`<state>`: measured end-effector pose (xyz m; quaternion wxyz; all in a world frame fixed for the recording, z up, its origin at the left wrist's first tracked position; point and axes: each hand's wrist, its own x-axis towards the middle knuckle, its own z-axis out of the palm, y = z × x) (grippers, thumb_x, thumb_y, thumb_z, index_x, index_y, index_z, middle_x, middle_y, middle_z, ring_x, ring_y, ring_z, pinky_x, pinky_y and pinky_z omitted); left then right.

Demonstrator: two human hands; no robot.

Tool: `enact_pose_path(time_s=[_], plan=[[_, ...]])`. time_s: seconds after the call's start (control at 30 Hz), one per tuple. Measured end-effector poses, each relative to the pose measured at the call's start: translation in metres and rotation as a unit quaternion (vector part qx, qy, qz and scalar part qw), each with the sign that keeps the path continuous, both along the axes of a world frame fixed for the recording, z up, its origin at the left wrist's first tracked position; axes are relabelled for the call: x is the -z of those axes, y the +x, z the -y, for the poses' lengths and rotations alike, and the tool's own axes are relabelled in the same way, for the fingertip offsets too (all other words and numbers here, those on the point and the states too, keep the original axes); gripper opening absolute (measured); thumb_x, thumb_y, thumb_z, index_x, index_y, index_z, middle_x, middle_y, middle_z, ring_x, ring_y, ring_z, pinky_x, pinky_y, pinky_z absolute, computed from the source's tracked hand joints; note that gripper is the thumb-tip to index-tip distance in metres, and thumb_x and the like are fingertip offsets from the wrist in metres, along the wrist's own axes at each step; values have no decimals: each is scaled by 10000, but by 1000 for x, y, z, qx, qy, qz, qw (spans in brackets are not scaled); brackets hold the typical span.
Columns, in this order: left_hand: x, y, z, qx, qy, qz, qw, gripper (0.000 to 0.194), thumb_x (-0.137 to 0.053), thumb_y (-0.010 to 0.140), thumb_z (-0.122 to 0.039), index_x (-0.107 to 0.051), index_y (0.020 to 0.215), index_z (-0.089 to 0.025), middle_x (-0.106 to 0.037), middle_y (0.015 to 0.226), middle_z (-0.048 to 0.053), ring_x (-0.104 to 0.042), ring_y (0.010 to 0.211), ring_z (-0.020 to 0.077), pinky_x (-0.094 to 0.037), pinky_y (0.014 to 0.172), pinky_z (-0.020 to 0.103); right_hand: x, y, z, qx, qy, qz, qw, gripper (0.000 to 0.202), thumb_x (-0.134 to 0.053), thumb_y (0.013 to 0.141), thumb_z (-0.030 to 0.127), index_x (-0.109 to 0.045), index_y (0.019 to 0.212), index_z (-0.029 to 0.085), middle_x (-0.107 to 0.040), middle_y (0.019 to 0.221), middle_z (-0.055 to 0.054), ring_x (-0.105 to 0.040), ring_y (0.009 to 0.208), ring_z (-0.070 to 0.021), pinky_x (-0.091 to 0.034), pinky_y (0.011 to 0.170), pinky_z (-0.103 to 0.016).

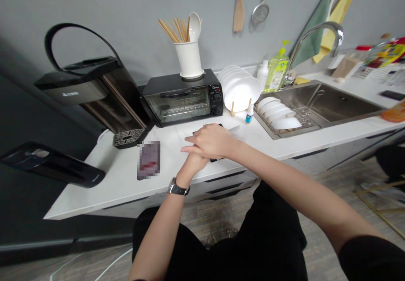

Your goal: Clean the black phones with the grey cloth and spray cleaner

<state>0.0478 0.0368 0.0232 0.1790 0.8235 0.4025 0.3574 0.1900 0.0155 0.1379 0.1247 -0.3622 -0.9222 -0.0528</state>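
Note:
My right hand (212,141) lies across the back of my left hand, above the counter. Two of its digits stretch out to the left. Only the wrist and lower back of my left hand (195,163) show; its fingers are hidden beneath the right one. A black watch (179,187) is on the left wrist. Behind and below the hands, a flat black object is partly covered, with a pale blade-like strip (234,129) beside it; its kind I cannot make out. A small white and blue bottle (249,114) stands just beyond.
On the white counter (123,194) are a blurred-out phone-like slab (148,159), a black dispenser (104,99), a dark upright canister (57,165) and a toaster oven (185,104). Plates (242,93) stand in a rack, bowls (284,122) by the sink (344,101).

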Motion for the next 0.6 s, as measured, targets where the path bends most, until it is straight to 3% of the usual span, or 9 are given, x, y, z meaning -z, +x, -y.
enact_pose_path(time_s=[0.1,0.17,0.23,0.3,0.4,0.47,0.6], plan=[[-9,-8,5,5,-61,3,998,368,-531,993,-436,-700,833,-150,-681,715,42,-639,708,206,-538,691,307,-1,19,-4,26,-29,-35,999,680,-234,1101,621,-768,1139,201,-792,1026,-94,-708,904,-216,-369,764,-331],[-14,-7,5,11,-73,5,997,407,-542,990,-437,-649,714,-157,-594,590,5,-568,597,167,-478,607,274,0,27,-6,37,-35,-44,998,702,-200,1111,595,-778,1095,198,-792,1029,-91,-707,932,-212,-381,808,-333],[-14,-3,4,20,-54,12,998,370,-520,988,-401,-659,751,-154,-637,646,28,-603,662,191,-498,649,290,2,23,-7,40,-17,-38,998,738,-202,1101,622,-788,1052,175,-790,1036,-110,-703,958,-223,-387,870,-349],[-12,0,2,21,-29,17,999,315,-503,974,-378,-704,901,-147,-726,830,91,-666,852,252,-549,772,348,4,10,-5,39,6,-20,999,776,-221,1080,665,-796,1007,148,-787,1031,-136,-703,953,-241,-390,889,-369],[-9,-4,1,11,-8,13,1000,340,-520,950,-395,-711,1096,-154,-751,1042,142,-661,1067,302,-555,911,407,3,-6,0,29,19,3,999,811,-204,1072,680,-801,963,141,-788,997,-150,-707,899,-253,-391,809,-369],[-10,-10,2,23,-13,3,1000,313,-509,958,-382,-717,1026,-157,-753,970,125,-675,992,283,-563,856,381,2,-5,2,37,17,-6,999,791,-192,1081,662,-800,1000,163,-791,981,-137,-707,863,-243,-378,749,-354],[-14,-11,1,38,-49,-29,998,362,-491,977,-351,-632,706,-156,-653,648,48,-602,630,190,-517,654,306,3,15,3,90,0,-18,996,745,-193,1101,618,-807,995,208,-789,892,-101,-706,802,-226,-349,687,-329]])
